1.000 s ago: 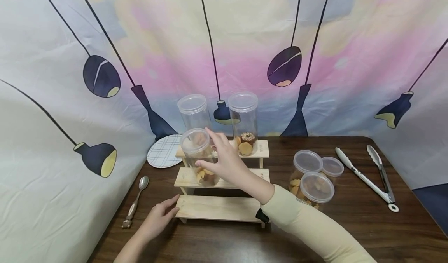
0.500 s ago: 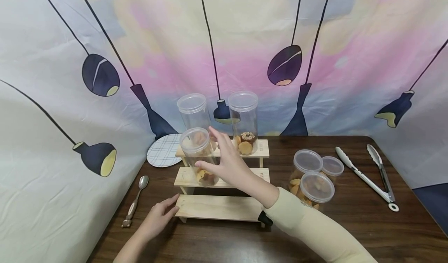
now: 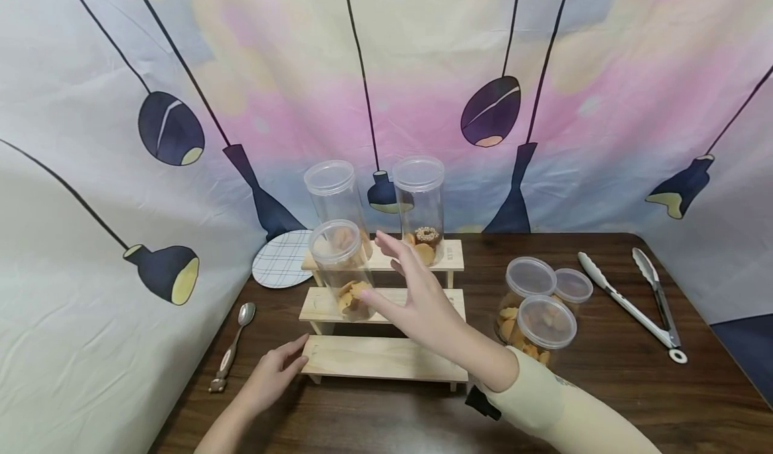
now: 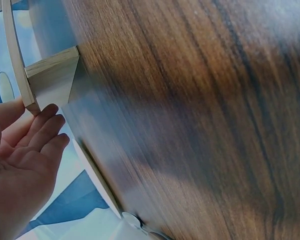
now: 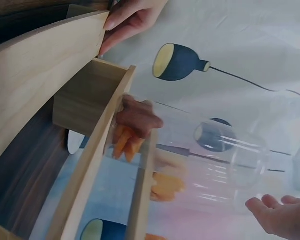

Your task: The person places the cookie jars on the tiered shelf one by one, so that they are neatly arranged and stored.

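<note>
cookie jar (image 3: 341, 266) stands on the left half of the middle shelf (image 3: 448, 298) of the wooden rack (image 3: 377, 358), its lid on and the cookies lying low inside. the right grip (image 3: 417, 300) is spread and holds nothing; its thumb tip is just beside the jar's wall, and whether it brushes it cannot be told. the left grip (image 3: 274, 372) pinches the left end of the lowest shelf between thumb and fingers.

the step in hand looks like letting go of a placed jar. to do it well, check that the base sits fully on the board, then draw the right grip straight back and to the right, thumb clear first, so nothing drags the tall, light-looking wall. avoid swinging the fingers toward the right tall jar (image 3: 419, 199) on the top shelf. a light pinch on the rack should be enough to steady it; pulling could slide it on the tabletop (image 3: 374, 420).
</note>
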`<state>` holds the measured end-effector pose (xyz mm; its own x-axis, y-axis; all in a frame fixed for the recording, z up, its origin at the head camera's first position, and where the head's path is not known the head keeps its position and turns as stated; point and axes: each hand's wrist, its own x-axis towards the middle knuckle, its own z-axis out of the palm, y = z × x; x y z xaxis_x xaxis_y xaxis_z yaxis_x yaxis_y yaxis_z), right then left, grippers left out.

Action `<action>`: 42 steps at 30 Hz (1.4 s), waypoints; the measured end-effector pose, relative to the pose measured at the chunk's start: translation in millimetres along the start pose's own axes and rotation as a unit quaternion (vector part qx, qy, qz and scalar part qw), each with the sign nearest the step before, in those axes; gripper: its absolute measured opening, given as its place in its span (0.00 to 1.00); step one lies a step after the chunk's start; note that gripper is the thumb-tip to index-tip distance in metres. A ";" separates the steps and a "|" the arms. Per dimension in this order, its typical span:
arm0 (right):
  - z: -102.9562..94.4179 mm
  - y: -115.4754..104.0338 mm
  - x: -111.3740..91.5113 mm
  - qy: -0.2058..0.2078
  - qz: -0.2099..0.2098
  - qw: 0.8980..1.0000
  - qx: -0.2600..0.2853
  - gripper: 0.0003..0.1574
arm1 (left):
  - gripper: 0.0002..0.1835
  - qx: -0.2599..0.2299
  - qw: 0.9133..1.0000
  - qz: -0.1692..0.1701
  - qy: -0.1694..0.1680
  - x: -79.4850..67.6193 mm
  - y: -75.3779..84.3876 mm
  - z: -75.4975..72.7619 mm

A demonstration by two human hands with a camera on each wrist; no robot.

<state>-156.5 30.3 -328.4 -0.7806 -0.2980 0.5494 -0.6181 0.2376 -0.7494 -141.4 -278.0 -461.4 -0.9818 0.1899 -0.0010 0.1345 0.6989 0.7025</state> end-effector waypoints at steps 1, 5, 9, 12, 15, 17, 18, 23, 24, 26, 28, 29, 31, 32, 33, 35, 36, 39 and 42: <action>-2.7 -1.7 -3.0 -0.001 -0.003 1.000 -0.002 0.46 | 0.24 0.000 1.000 0.000 0.000 -0.2 0.1 -0.2; -15.3 -8.5 -14.0 -0.014 -0.019 1.000 -0.016 0.45 | 0.24 0.000 1.000 -0.003 -0.002 -0.5 0.6 -1.5; -29.6 -13.8 -23.9 -0.019 -0.043 0.998 -0.039 0.45 | 0.24 -0.002 1.000 -0.005 -0.003 -0.6 1.2 -1.9; -40.2 -16.7 -34.4 -0.016 -0.046 0.997 -0.055 0.45 | 0.24 -0.001 1.000 -0.004 0.000 -1.5 1.5 -1.3; -48.2 -17.5 -47.5 -0.012 -0.035 0.998 -0.057 0.45 | 0.24 0.000 1.000 -0.006 0.004 -3.3 2.5 -0.7; -51.8 -16.3 -56.2 -0.006 -0.034 0.998 -0.056 0.45 | 0.24 0.002 1.000 -0.005 0.005 -4.3 3.1 -0.4; -53.2 -15.3 -60.5 -0.002 -0.034 0.998 -0.058 0.46 | 0.24 0.003 1.000 -0.004 0.005 -4.7 3.5 -0.4; -61.0 -9.5 -79.3 0.030 -0.042 0.994 -0.096 0.48 | 0.24 -0.002 1.000 -0.004 0.005 -5.2 5.6 -0.9; -63.4 -8.3 -82.2 0.034 -0.040 0.993 -0.103 0.49 | 0.24 -0.004 1.000 -0.005 0.004 -5.2 5.9 -1.1; -69.5 -5.4 -87.2 0.039 -0.035 0.992 -0.117 0.49 | 0.23 -0.006 1.000 -0.004 0.004 -4.4 6.3 -1.5; -77.1 -1.4 -90.8 0.042 -0.031 0.990 -0.129 0.48 | 0.23 -0.005 1.000 -0.001 0.004 -3.4 6.3 -1.8; -81.4 1.0 -92.3 0.044 -0.032 0.989 -0.135 0.48 | 0.23 -0.005 1.000 0.000 0.004 -2.8 6.3 -1.9; -89.9 5.8 -95.3 0.051 -0.031 0.987 -0.146 0.48 | 0.23 -0.003 1.000 0.002 0.003 -1.9 5.9 -2.0; -94.1 7.8 -96.8 0.054 -0.025 0.987 -0.151 0.48 | 0.23 -0.003 1.000 0.002 0.002 -1.6 5.7 -2.0; -97.9 9.9 -98.2 0.059 -0.024 0.985 -0.159 0.48 | 0.23 -0.003 1.000 0.002 0.001 -1.5 5.5 -2.1; -104.8 13.7 -101.5 0.068 -0.015 0.983 -0.171 0.48 | 0.23 -0.003 1.000 0.001 0.002 -1.7 5.4 -2.3; -107.7 15.6 -103.4 0.072 -0.008 0.981 -0.180 0.48 | 0.24 -0.002 1.000 0.001 0.002 -1.8 5.3 -2.3; -115.6 21.5 -109.9 0.087 0.011 0.975 -0.206 0.49 | 0.23 -0.002 1.000 0.001 0.003 -2.2 5.3 -2.2; -124.6 28.1 -118.2 0.099 0.043 0.968 -0.228 0.50 | 0.23 -0.005 1.000 0.002 0.005 -2.5 5.7 -1.5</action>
<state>-93.2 187.3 -368.3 -0.8061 -0.0864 0.5854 -0.4907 0.6506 -0.5796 -138.4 -275.5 -456.4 -0.9826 0.1854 0.0087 0.1367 0.6910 0.7098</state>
